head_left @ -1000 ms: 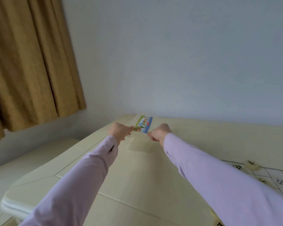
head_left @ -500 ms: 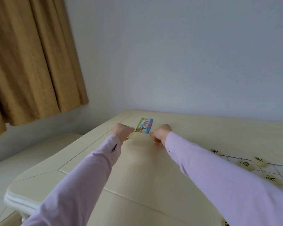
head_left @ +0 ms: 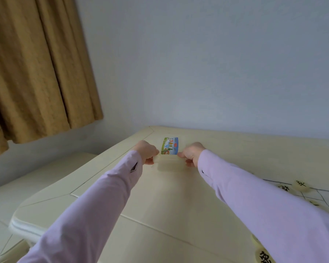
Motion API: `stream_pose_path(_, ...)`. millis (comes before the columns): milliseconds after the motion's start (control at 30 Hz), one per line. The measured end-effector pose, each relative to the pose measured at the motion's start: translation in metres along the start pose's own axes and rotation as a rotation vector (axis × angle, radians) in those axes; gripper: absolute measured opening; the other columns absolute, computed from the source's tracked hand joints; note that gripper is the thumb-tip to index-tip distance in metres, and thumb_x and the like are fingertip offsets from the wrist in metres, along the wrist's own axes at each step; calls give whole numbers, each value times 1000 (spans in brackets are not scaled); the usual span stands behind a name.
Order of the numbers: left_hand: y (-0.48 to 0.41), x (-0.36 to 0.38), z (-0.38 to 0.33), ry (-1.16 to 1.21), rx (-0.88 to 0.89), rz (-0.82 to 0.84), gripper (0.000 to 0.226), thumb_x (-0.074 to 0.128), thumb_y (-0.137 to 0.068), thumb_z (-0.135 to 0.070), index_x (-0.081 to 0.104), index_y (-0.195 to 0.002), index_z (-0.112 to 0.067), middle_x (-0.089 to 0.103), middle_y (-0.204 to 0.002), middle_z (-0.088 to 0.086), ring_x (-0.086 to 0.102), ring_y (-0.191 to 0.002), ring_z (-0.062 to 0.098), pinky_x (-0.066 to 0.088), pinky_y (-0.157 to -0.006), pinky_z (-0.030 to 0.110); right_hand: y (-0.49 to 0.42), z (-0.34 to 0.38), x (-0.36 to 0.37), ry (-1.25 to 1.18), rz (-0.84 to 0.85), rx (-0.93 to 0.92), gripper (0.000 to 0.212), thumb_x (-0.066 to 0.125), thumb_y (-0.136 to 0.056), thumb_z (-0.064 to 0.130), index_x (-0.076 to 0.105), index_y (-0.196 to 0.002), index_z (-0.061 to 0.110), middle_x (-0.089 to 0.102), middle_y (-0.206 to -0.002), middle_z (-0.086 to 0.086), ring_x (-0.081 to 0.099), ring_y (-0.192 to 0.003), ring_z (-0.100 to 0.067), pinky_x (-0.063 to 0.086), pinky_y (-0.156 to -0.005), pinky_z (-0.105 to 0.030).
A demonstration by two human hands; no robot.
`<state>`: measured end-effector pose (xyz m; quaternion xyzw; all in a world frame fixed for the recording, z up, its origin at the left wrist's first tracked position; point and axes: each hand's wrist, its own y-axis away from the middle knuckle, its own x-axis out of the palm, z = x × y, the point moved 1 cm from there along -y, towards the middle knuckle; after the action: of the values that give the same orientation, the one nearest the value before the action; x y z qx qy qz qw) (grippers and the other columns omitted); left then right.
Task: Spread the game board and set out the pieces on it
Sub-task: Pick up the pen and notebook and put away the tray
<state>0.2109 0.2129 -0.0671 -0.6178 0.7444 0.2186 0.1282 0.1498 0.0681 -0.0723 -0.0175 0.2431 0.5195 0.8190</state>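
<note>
Wall (head_left: 217, 63): plain pale blue-grey, fills the far side behind the table
Curtain (head_left: 36, 63): one, mustard-coloured, hangs in folds at the far left, its hem above table height
Table (head_left: 150, 205): one, cream, with thin inlaid lines and a rounded near-left corner; its far edge meets the wall
Sleeves: two, lilac, reaching from the near edge toward the far middle of the table; the left sleeve (head_left: 95, 202) has a small dark diamond mark near the cuff, the right sleeve (head_left: 264, 205) covers part of the board
Game board (head_left: 311, 195): one, a white sheet with black grid lines and printed characters, lying flat on the table at the right edge of view, only its far-left part showing
Left hand (head_left: 147, 151): fingers curled in narrowly, thumb and fingertips pinching the packet's near-left corner
Right hand (head_left: 191, 153): fingers curled in the same way, pinching the packet's near-right corner
Pale packet (head_left: 167, 158): one, flat and nearly table-coloured, low over the table between the two hands, well apart from the board to its left
Label (head_left: 169, 146): one, a bright green, blue and red picture with a barcode strip, at the packet's far end
Pieces (head_left: 300, 185): round cream discs with black characters; two at the board's far edge beside the right sleeve, one at the near right bottom edge, others half hidden by the sleeve, so the full count cannot be told
</note>
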Motion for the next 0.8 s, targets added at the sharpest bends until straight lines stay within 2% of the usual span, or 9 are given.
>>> stream_pose_path(100,1,-2,-2,-37,10,11,19,54,-91,-3,50,-73,-6,58,-74,8,58,-62,20,58,-70,32,1,2,1,-7,7,-10,34,64,-86,6,53,-117,-2,51,-78,-11,56,-82,-31,51,-93,-45)
stream_pose_path(167,2,-1,-3,-58,-1,38,18,51,-93,-4,51,-75,-5,58,-75,8,59,-64,22,57,-81,37,1,3,2,0,22,-13,36,64,-86,6,53,-119,-3,48,-75,-10,57,-80,-33,52,-90,-47)
stream_pose_path(233,4,-1,-5,-87,-12,65,18,49,-95,-4,52,-77,-2,60,-76,8,60,-65,23,53,-92,40,2,3,1,0,38,-14,37,64,-86,6,53,-121,-3,52,-84,-12,58,-81,-34,53,-89,-48)
stream_pose_path(333,7,-1,-9,-91,0,72,22,49,-95,-3,50,-73,-6,58,-77,7,59,-67,21,56,-85,36,2,1,-3,0,61,-5,36,62,-88,5,52,-121,-5,52,-97,-16,57,-86,-33,53,-88,-47)
stream_pose_path(433,12,-1,-9,-65,-38,116,19,49,-95,0,53,-77,1,62,-81,15,62,-77,30,53,-90,40,1,1,-9,15,65,17,25,59,-90,3,55,-113,-6,51,-78,-15,57,-85,-32,52,-89,-49)
stream_pose_path(533,17,3,-11,-40,-50,124,18,51,-94,0,53,-77,6,62,-82,21,63,-83,35,52,-91,44,5,2,-14,36,71,42,5,57,-91,2,53,-93,-1,51,-72,-14,57,-82,-31,51,-90,-50)
stream_pose_path(567,18,4,-10,-40,-54,127,18,52,-94,-1,53,-77,6,62,-83,21,63,-85,36,52,-92,44,7,2,-15,43,65,44,6,57,-91,1,52,-88,-1,52,-72,-15,58,-81,-31,51,-90,-51)
stream_pose_path(667,20,6,-10,-41,-72,139,19,51,-95,-1,52,-77,6,62,-81,21,63,-85,35,51,-95,44,7,2,-16,53,71,41,7,59,-90,3,55,-91,-3,59,-87,-20,61,-81,-32,52,-88,-52)
stream_pose_path(800,17,6,-6,-73,-75,141,21,51,-95,-2,54,-75,4,65,-79,19,66,-97,35,50,-97,41,6,0,-16,66,87,53,13,61,-89,4,55,-98,-3,62,-102,-21,63,-90,-33,53,-87,-51)
